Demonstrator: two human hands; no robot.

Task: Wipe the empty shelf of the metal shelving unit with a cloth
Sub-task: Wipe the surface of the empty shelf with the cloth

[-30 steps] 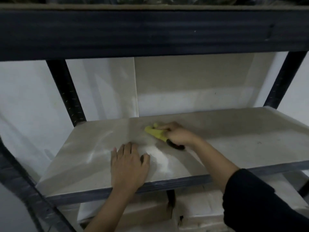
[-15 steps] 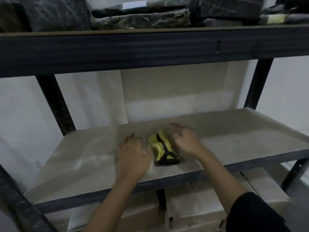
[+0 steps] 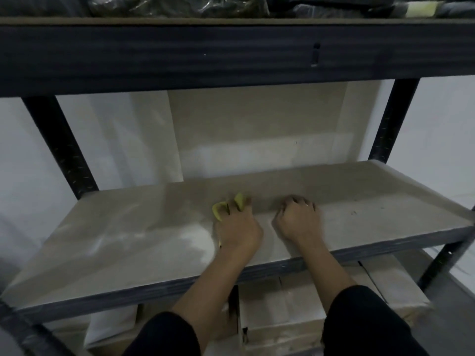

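So compared to half a second back, the yellow cloth (image 3: 231, 206) has switched hands: it was lying loose on the shelf (image 3: 128, 242) between the two hands, and now the left hand (image 3: 237, 226) is on top of it, fingers curled down over it so only bits of yellow poke out between and past the fingertips. It's sitting around the middle of the shelf board, a bit toward the back. The right hand (image 3: 298, 218) has let go and moved off to the side; it's just beside the left one, knuckles up, fingers curled under against the board with nothing in them as far as I can see. A second ago the right hand had the cloth and the left was flat on the board. Cardboard boxes (image 3: 280, 304) sit on the level below, dark wrapped bundles (image 3: 180, 6) up top.
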